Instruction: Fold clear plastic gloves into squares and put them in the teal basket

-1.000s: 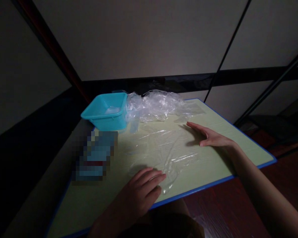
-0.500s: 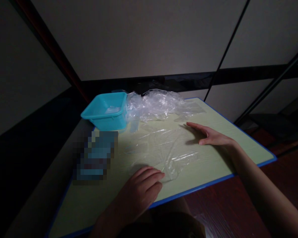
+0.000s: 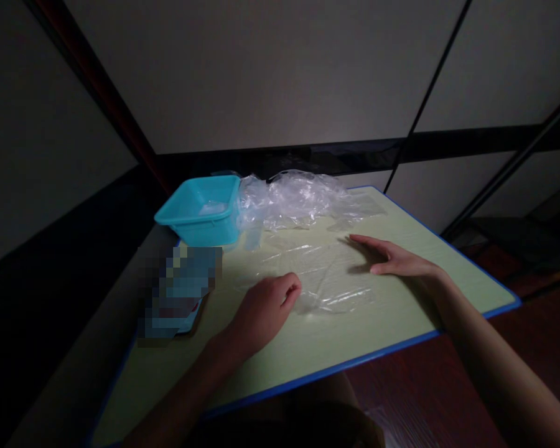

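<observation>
A thin clear plastic bag (image 3: 329, 277) lies spread on the yellow-green table (image 3: 401, 317), wrinkled and shiny along its near side. At its near left part is my left hand (image 3: 266, 311), fingers curled inward and closed on the bag's edge; the fingertips are mostly hidden. My right hand (image 3: 396, 258) rests beside the bag's right side, fingers stretched out and thumb apart, with nothing in it. Behind the flat bag sits a crumpled heap of clear plastic bags (image 3: 303, 196).
A turquoise plastic basket (image 3: 210, 231) stands at the back left with something whitish inside. Nearer on the left lies a pixelated, flat bluish object (image 3: 186, 289). Blue edging (image 3: 354, 363) runs round the table, and cabinet panels (image 3: 280, 81) rise behind it.
My left hand has moved forward, away from the table's near edge, and its fingers have curled. The bag's near edge has shifted forward with it. My right hand has hardly moved.
</observation>
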Available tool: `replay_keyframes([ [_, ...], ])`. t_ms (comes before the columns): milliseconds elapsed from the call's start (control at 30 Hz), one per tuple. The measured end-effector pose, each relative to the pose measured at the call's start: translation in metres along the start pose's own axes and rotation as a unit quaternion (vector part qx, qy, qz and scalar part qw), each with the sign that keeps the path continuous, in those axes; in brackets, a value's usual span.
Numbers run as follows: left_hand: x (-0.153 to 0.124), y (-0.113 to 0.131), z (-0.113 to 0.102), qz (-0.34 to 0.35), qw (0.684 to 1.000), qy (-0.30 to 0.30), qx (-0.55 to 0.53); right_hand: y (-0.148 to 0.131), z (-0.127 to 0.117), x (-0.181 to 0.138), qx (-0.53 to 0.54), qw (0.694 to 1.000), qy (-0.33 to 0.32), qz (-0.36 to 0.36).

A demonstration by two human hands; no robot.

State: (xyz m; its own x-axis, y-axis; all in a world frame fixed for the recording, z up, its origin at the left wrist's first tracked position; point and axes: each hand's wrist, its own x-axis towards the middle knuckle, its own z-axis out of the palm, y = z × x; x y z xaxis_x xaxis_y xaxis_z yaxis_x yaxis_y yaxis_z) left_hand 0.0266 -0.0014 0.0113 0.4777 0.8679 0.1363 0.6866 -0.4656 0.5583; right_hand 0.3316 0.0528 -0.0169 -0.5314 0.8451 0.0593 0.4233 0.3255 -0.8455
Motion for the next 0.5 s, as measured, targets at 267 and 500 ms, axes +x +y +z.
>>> replay_keyframes([
  [267,0.029,-0.027,0.012,-0.088,0.968,-0.032,-0.232,0.004,0.0,0.001,-0.017,1.0,-0.002,-0.004],
  [500,0.031,-0.03,0.013,-0.085,0.947,-0.061,-0.304,0.003,0.0,0.001,-0.018,1.0,-0.005,-0.003],
])
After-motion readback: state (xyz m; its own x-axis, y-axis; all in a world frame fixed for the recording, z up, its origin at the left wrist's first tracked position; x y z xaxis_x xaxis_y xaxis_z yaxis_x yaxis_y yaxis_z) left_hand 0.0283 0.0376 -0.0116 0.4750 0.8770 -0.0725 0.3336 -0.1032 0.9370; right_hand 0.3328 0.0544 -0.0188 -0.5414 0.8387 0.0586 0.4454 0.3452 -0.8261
